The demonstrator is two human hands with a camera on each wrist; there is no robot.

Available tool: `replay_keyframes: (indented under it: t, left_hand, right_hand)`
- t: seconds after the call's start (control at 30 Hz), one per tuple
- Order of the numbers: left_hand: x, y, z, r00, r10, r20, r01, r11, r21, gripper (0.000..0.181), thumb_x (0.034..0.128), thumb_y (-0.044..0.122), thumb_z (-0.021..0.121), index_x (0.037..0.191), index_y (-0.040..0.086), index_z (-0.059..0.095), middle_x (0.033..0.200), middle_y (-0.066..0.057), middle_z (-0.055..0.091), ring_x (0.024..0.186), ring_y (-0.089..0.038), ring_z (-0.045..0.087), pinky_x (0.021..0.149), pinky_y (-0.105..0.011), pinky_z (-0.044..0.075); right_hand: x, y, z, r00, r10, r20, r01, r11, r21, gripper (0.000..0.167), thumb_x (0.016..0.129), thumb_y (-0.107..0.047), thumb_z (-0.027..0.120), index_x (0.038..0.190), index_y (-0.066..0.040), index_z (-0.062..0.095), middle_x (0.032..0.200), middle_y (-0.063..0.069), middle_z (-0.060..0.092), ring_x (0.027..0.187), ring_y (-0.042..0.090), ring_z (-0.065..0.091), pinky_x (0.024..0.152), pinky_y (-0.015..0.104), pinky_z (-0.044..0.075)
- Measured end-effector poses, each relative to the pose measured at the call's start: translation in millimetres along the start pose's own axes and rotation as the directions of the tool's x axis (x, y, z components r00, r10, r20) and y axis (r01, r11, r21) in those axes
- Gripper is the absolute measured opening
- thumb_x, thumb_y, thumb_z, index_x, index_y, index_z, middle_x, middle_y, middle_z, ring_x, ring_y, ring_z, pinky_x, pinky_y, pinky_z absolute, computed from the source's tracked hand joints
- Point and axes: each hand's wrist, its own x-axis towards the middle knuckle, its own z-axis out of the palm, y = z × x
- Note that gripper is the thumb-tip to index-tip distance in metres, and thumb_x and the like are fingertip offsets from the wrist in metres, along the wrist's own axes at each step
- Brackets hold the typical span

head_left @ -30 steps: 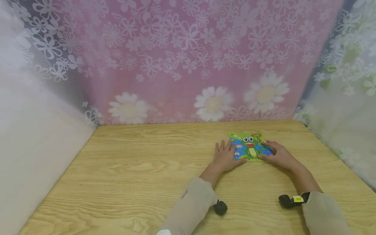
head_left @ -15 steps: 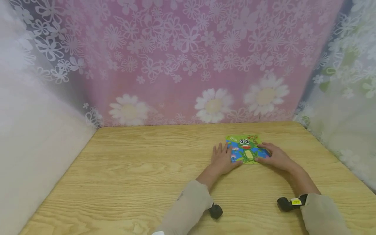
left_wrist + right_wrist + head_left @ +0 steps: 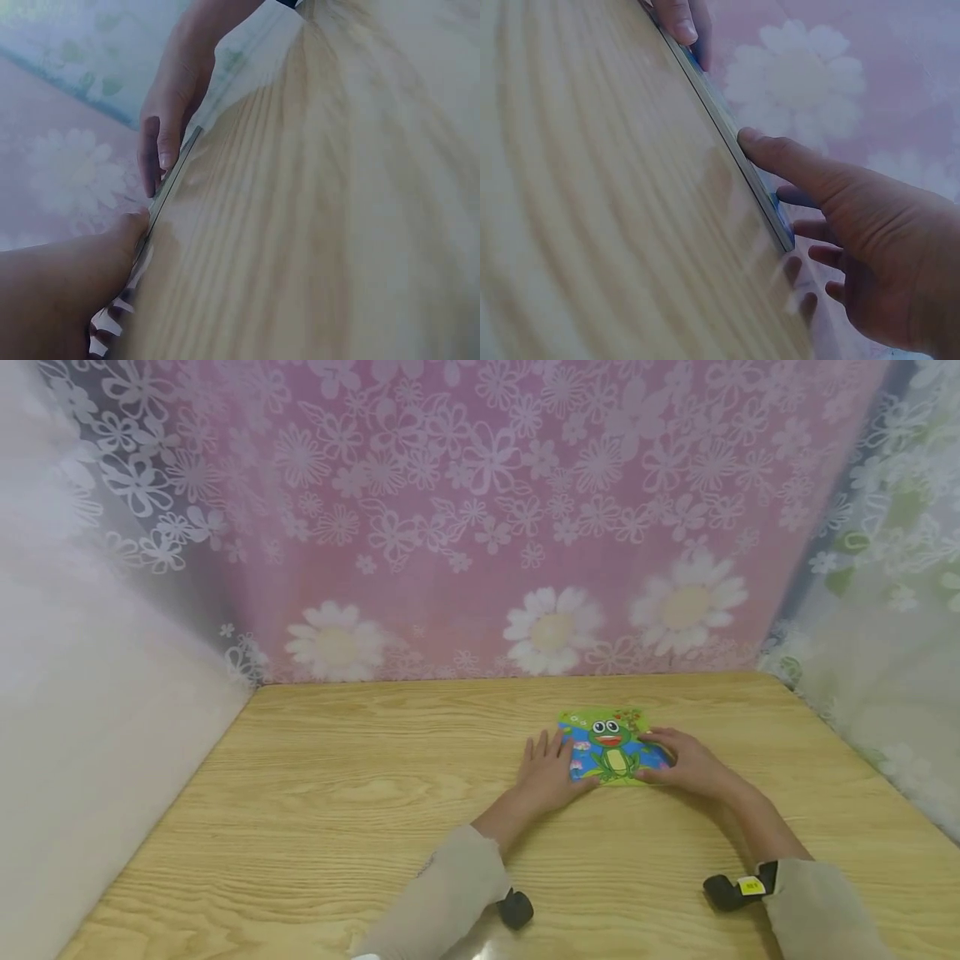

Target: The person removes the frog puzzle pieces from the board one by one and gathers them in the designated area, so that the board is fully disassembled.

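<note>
A thin rectangular board (image 3: pixel 615 762) with a green frog on a blue and green background lies flat on the table, right of centre in the head view. My left hand (image 3: pixel 546 778) rests at its left side, fingers spread and thumb at the near edge. On the right part rests my right hand (image 3: pixel 693 766), thumb and fingers apart and loosely bent. The right wrist view shows the board's side edge (image 3: pixel 731 142), with the right thumb touching it. In the left wrist view the left thumb touches the board's near end.
The wooden table (image 3: pixel 337 810) reaches back to a pink flowered curtain (image 3: pixel 450 527). A white surface (image 3: pixel 97 652) stands at the left, and a pale flowered curtain (image 3: pixel 892 610) at the right. Black wrist devices show below both hands.
The board and both hands have moved together to the left and slightly nearer across the table. The hands keep about the same places on the board.
</note>
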Motion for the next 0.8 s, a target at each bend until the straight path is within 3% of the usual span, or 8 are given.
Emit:
replay_keyframes:
  t: [0.4,0.8]
  left_hand:
    - [-27.2,-27.6,-14.2,0.999,0.032,0.012,-0.032,0.999,0.002,0.084,0.0859,0.068,0.036,0.147,0.011,0.023,0.152,-0.007,0.011,0.137,-0.030,0.006,0.107,-0.047,0.006]
    - [-50.6,-58.4,-19.2,0.998,0.049,0.026,-0.048,0.999,-0.019,0.085,0.0865,0.068,0.034,0.147,0.010,0.021,0.152,-0.009,0.009,0.137,-0.031,0.003,0.106,-0.049,0.006]
  right_hand:
    - [6.1,-30.5,9.9,0.998,-0.052,0.040,0.052,0.998,-0.023,0.071,0.077,-0.042,0.072,0.126,0.003,0.052,0.132,0.033,0.035,0.120,0.053,0.028,0.090,0.066,0.026]
    - [13.4,-56.7,24.7,0.993,-0.092,0.076,0.091,0.996,0.017,0.069,0.078,-0.041,0.072,0.126,0.003,0.052,0.132,0.034,0.035,0.119,0.053,0.030,0.090,0.064,0.029]
